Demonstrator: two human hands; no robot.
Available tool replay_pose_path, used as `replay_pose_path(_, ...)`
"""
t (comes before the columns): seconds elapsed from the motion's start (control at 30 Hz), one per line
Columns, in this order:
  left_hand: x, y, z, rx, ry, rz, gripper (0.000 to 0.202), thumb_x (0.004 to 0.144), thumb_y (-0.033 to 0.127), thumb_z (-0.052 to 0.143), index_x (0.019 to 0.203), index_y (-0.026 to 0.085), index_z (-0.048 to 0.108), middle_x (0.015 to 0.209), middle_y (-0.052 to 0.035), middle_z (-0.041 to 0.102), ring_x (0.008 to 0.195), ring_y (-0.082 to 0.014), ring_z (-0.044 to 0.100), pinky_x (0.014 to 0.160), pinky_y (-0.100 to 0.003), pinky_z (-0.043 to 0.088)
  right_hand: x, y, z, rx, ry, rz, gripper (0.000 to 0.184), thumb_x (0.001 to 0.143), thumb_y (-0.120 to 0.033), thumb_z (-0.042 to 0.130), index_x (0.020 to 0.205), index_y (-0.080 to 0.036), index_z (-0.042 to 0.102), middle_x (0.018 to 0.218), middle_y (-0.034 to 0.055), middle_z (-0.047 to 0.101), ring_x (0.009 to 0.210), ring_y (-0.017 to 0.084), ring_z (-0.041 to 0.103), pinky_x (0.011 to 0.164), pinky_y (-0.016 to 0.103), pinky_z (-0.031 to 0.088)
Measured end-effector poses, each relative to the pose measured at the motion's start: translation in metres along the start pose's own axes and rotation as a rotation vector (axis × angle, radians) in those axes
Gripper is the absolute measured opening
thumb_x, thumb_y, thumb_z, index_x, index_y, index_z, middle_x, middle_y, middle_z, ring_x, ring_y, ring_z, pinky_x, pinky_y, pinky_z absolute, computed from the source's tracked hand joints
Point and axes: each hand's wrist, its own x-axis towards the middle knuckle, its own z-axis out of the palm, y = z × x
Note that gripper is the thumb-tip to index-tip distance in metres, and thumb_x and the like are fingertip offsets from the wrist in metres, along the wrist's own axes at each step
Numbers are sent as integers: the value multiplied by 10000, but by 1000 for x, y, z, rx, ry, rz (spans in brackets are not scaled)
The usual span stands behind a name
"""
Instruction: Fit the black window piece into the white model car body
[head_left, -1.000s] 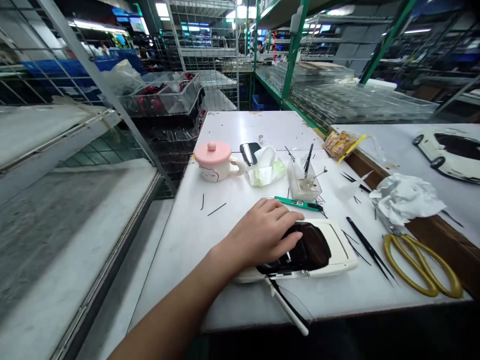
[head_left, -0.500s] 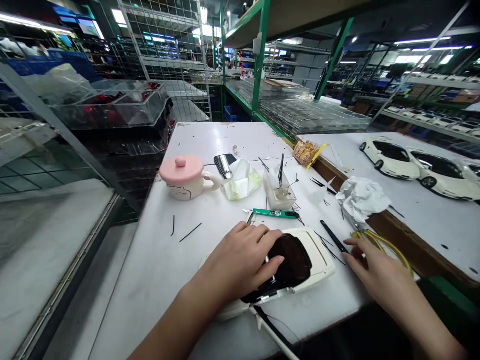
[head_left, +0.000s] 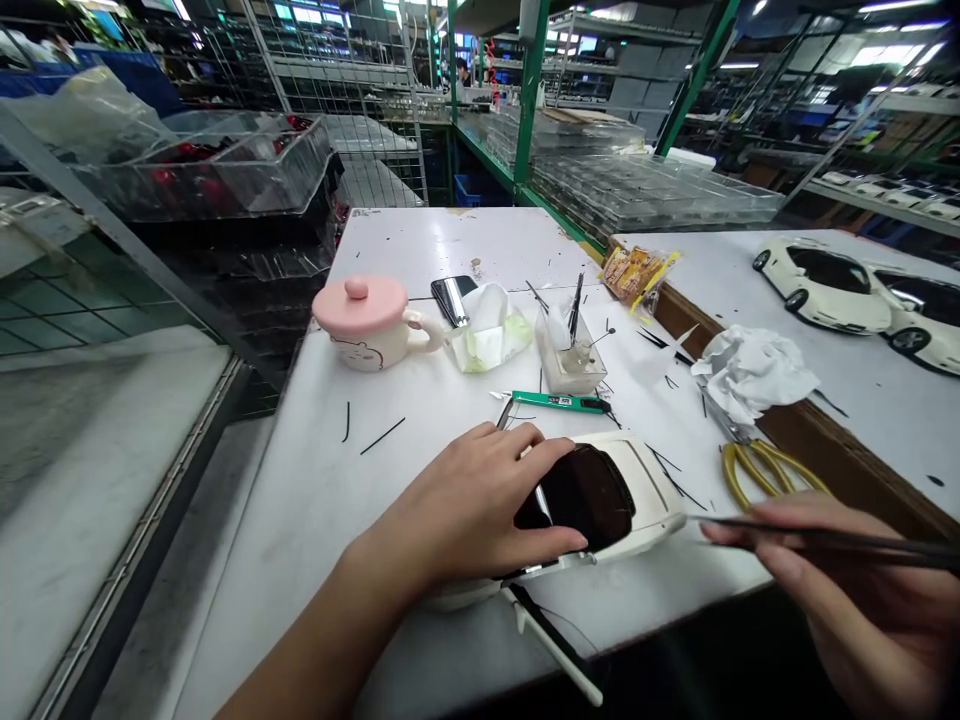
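A white model car body (head_left: 637,490) with a dark windscreen lies on the white table (head_left: 420,420) near its front edge. My left hand (head_left: 472,510) rests on top of it, fingers curved over the dark glass, pressing it down. My right hand (head_left: 862,610) is at the lower right, closed on long black tweezers (head_left: 810,538) whose tips point left toward the car's nose. A thin white and black strip (head_left: 555,640) sticks out from under the car over the table edge.
Behind the car lie a green craft knife (head_left: 559,401), a small clear tub with tools (head_left: 571,360), a tissue pack (head_left: 487,335), a phone (head_left: 450,298) and a pink lidded mug (head_left: 361,320). Yellow-handled scissors (head_left: 757,470) and crumpled paper (head_left: 750,372) sit right. White model cars (head_left: 825,285) stand beyond.
My right hand has come into view, picked the black tweezers up from the table beside the scissors and now holds them level, pointing at the car. My left hand stays on the car.
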Motion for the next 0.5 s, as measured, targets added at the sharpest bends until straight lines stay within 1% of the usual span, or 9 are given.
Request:
replay_pose_path(0.03,-1,0,-1,-10,-14,1,623,850,539,664,1355,223,485,1140,-59,623,956,-243,610,830,-381,470,-5,0,3,21,-32,-89,203,846,-355,702,1048,-358,687,886,-20,743,769,224,735,681,308,627)
replay_pose_path(0.07,-2,0,-3,-15,-24,4,645,832,541,682,1361,228,483,1150,-59,620,967,-246,607,838,-381,468,-9,-1,6,34,-62,-142,156,847,-342,705,1001,-356,687,867,-27,752,748,214,739,660,288,631)
replay_pose_path(0.17,-3,0,-6,-14,-25,15,657,804,485,713,1364,228,486,1162,-64,619,1007,-257,602,870,-382,460,-21,-10,16,24,-126,-134,111,869,-323,692,975,-350,672,899,-28,769,797,203,752,708,267,633)
replay_pose_path(0.2,-3,0,-7,-12,-23,19,664,796,462,718,1370,227,481,1156,-64,620,1017,-259,601,876,-381,459,-24,-16,20,-3,-141,-165,102,868,-315,697,964,-340,673,906,-24,771,798,197,754,719,255,630)
replay_pose_path(0.3,-4,1,-8,-1,-20,34,676,789,416,708,1391,234,458,1116,-61,626,990,-253,610,845,-367,467,-22,-38,34,-153,-189,-383,43,886,-284,683,928,-276,681,885,12,773,738,170,755,680,194,612)
replay_pose_path(0.33,-3,1,-8,4,-21,37,670,793,411,699,1391,233,457,1098,-61,630,976,-252,613,827,-363,470,-19,-46,39,-202,-197,-450,51,919,-279,644,922,-245,681,864,30,770,713,157,752,658,170,601)
replay_pose_path(0.4,-3,3,-7,17,-19,46,644,803,409,677,1383,224,467,1059,-58,639,944,-252,620,796,-361,475,-13,-57,46,-273,-207,-554,180,987,-269,543,901,-192,682,796,46,754,654,123,739,631,122,570)
replay_pose_path(0.47,-4,3,-6,33,-11,61,610,814,407,654,1368,215,486,1030,-53,650,919,-254,628,786,-368,478,-11,-60,50,-336,-222,-626,260,1017,-257,491,876,-159,686,752,47,736,617,97,723,634,91,545)
replay_pose_path(0.5,-4,3,-5,38,-3,71,595,819,403,646,1362,213,495,1023,-50,656,911,-254,633,790,-372,479,-12,-59,51,-367,-224,-643,260,1015,-253,495,870,-151,686,756,47,732,618,95,719,647,94,544)
